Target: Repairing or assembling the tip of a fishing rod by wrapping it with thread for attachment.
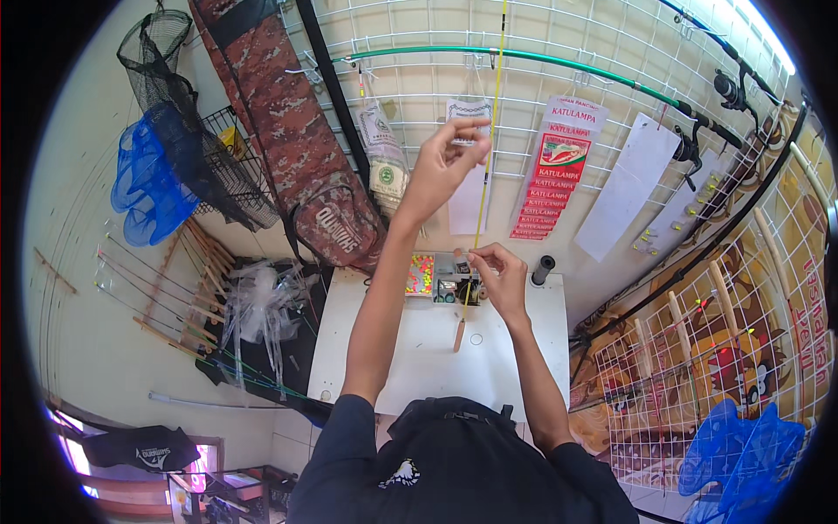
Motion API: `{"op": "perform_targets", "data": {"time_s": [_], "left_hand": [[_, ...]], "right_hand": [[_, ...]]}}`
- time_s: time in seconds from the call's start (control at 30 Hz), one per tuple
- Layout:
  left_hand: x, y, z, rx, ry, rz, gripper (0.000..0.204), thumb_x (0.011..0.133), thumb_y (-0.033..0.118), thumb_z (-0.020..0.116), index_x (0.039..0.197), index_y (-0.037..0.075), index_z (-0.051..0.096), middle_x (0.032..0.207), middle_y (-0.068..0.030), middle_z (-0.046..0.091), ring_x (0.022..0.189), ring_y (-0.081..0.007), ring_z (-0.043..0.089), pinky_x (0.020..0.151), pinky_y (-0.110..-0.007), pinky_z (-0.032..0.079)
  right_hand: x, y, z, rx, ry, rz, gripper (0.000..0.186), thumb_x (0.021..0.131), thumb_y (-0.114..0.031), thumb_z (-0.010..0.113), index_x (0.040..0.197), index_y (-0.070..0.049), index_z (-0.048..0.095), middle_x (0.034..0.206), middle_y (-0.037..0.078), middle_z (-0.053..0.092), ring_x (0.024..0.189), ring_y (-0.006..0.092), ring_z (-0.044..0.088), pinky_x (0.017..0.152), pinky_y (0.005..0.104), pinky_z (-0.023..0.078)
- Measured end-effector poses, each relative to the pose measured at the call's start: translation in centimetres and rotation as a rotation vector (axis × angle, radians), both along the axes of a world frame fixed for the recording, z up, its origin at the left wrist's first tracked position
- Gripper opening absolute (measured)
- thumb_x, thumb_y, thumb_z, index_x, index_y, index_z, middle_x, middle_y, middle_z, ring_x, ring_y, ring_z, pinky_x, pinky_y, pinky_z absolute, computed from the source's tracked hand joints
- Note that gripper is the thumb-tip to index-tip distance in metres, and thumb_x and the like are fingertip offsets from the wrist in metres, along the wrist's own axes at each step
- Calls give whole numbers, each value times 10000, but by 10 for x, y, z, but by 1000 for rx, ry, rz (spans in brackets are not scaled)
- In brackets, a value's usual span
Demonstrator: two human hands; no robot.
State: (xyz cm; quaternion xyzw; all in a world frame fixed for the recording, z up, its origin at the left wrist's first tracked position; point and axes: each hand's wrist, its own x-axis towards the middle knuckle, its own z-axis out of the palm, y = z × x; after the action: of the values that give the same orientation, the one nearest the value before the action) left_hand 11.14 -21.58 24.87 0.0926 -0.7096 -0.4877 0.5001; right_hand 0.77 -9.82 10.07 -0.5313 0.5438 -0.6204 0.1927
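My left hand (452,162) is raised beside a thin yellow rod (501,48), its fingers bent toward the thumb; whatever it holds is too small to make out. Lower down, my right hand (502,279) pinches the same rod, which stands nearly upright with a wooden handle (458,336) at its lower end, over a white table (367,341). Behind the rod, near the table's back, are a small bottle (460,259), a divided box of small items (445,293) and a tray of bright small pieces (419,272).
A wire grid (393,22) holds rods, reels and hanging packets (559,166). A camouflage bag (288,148) leans at left, beside nets (148,175). Short rods and plastic wrapping (266,306) lie on the dark left surface. Another grid with blue nets (733,454) stands at right.
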Motion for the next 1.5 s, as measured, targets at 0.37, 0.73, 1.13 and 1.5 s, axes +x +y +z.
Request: {"op": "perform_targets", "data": {"time_s": [0.37,0.73,1.13,1.5], "left_hand": [[11,28,-108,256,-120,42,403,973,218,575,1312,9,516,1195,-119,604,953,-146,612,834,-275,493],[23,44,-185,502,-296,103,343,965,282,591,1199,32,609,938,-37,661,810,-65,603,670,-209,482],[34,58,-227,354,-331,270,369,807,169,774,1112,5,646,936,-60,690,749,-92,632,692,-242,516],[38,65,-280,454,-270,290,132,856,90,718,929,-18,696,803,-35,680,687,-51,586,617,-198,461]], "right_hand": [[-6,-4,-8,19,-36,-9,111,860,-72,689,867,39,675,758,82,694,709,112,656,686,264,514],[-10,-11,-16,-21,-61,-6,109,861,-71,690,875,37,679,782,83,699,753,106,655,723,269,519],[-12,-10,-18,16,-80,-26,98,882,-66,672,874,32,669,845,84,732,785,91,667,721,247,520],[-12,-11,-17,21,-75,-23,77,892,-33,648,889,44,650,872,110,730,821,113,681,762,250,532]]}}
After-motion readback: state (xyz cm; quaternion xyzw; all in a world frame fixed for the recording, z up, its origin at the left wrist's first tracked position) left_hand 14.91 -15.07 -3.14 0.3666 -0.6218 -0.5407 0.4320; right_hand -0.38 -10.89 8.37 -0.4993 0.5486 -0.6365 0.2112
